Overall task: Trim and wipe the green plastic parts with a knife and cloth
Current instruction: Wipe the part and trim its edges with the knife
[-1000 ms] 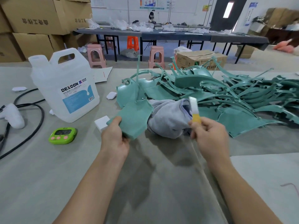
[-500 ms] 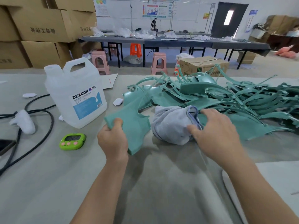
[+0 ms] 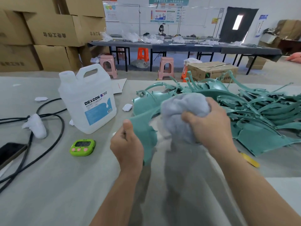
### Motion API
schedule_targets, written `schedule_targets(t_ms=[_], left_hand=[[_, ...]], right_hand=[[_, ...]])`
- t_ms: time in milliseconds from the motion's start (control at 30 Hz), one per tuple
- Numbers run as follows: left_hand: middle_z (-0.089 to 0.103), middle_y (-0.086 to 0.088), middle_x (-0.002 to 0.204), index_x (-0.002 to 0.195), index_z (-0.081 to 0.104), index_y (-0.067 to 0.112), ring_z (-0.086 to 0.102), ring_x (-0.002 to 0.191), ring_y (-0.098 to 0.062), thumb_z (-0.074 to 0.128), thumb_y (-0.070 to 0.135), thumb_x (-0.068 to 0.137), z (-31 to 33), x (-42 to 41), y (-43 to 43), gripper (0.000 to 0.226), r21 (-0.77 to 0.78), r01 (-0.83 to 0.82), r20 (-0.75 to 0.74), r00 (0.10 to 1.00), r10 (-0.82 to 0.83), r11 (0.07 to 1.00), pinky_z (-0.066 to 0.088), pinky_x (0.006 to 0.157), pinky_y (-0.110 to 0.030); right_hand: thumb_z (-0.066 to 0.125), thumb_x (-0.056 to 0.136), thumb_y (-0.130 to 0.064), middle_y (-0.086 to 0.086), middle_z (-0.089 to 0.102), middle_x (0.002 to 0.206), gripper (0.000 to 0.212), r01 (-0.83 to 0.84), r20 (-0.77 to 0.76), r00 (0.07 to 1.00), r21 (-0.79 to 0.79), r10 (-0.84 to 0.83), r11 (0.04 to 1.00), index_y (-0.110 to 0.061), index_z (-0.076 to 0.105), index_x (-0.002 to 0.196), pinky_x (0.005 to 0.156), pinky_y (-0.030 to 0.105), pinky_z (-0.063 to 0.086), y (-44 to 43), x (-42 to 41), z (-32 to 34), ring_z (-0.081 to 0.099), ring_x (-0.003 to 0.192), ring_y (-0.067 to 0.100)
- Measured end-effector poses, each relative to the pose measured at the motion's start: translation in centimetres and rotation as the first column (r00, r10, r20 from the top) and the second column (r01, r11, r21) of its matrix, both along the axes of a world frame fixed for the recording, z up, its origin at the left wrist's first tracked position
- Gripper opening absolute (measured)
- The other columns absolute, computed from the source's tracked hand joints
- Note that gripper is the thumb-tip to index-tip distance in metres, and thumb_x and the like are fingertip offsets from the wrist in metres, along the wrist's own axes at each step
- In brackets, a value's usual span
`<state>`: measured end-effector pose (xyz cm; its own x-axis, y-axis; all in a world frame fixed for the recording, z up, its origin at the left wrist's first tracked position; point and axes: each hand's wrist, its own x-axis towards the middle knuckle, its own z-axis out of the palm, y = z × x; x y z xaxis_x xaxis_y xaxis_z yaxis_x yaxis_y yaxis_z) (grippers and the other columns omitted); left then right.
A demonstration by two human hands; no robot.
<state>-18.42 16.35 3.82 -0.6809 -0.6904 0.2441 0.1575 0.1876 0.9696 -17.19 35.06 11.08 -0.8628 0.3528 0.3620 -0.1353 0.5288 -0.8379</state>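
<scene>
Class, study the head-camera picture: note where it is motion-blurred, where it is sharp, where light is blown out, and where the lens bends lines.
Head view: the grey cloth, right hand and held green part are smeared by motion blur; the jug label reads sharply; the door window is blown out white; the far dark table bows from wide-angle distortion; soft shadows fall on the near table.

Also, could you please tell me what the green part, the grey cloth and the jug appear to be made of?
The green part looks like matte moulded plastic: thin, stiff, curved. The grey cloth seems soft fabric, possibly microfibre; it bunches in the right hand. The jug is glossy translucent white plastic.
</scene>
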Motion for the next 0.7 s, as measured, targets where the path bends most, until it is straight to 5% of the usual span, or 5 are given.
schedule_targets(t_ms=[67,167,400,533,700], left_hand=[[0.034,0.008,0.049,0.051,0.035,0.018,0.033,0.055,-0.015,0.045,0.040,0.106,-0.3,0.0,0.3,0.060,0.032,0.079,-0.027,0.997,-0.078,0.996,0.033,0.055,-0.039],[0.054,0.010,0.059,0.064,0.053,0.024,0.047,0.059,-0.012,0.048,0.026,0.107,-1.1,-0.1,-0.2,0.044,0.132,0.303,-0.051,0.953,-0.298,0.944,0.043,0.061,-0.032],[0.042,0.012,0.046,0.049,0.041,0.018,0.033,0.043,-0.005,0.051,0.040,0.102,-0.8,-0.1,0.4,0.059,0.110,0.259,0.069,0.961,-0.267,0.960,0.029,0.039,-0.016],[0.024,0.011,0.044,0.055,0.022,0.024,0.022,0.046,-0.009,0.049,0.037,0.105,-0.1,0.6,1.4,0.059,-0.083,0.293,0.030,0.956,-0.291,0.953,0.025,0.041,-0.020],[0.022,0.009,0.044,0.058,0.019,0.024,0.022,0.047,-0.009,0.048,0.034,0.106,0.2,1.2,2.0,0.058,-0.183,0.318,-0.036,0.943,-0.330,0.930,0.023,0.043,-0.019]], right_hand=[[0.077,0.064,-0.041,-0.021,0.069,0.090,0.047,-0.211,0.053,0.977,0.072,0.207,0.975,-0.040,0.063,0.109,0.063,0.009,0.045,-2.9,2.2,0.1,0.063,0.081,-0.007],[0.071,0.066,-0.038,-0.021,0.066,0.109,0.054,-0.386,0.114,0.922,0.233,0.369,0.893,-0.039,0.062,0.119,0.086,0.019,0.050,-6.7,3.7,-2.0,0.060,0.101,-0.001],[0.074,0.075,-0.022,0.004,0.061,0.108,0.052,0.116,-0.127,0.991,0.664,-0.041,0.739,-0.022,0.063,0.126,0.082,0.040,0.037,-8.3,-1.4,-4.9,0.056,0.098,0.030],[0.061,0.085,-0.022,0.005,0.056,0.111,0.038,0.139,-0.043,0.986,0.754,-0.163,0.642,-0.020,0.058,0.123,0.076,0.039,0.022,-6.6,-5.7,-4.1,0.051,0.099,0.030],[0.065,0.086,-0.034,0.007,0.056,0.115,0.036,0.122,0.029,0.970,0.800,-0.241,0.587,-0.019,0.056,0.118,0.087,0.043,0.037,-3.0,-8.9,-3.1,0.053,0.106,0.029]])
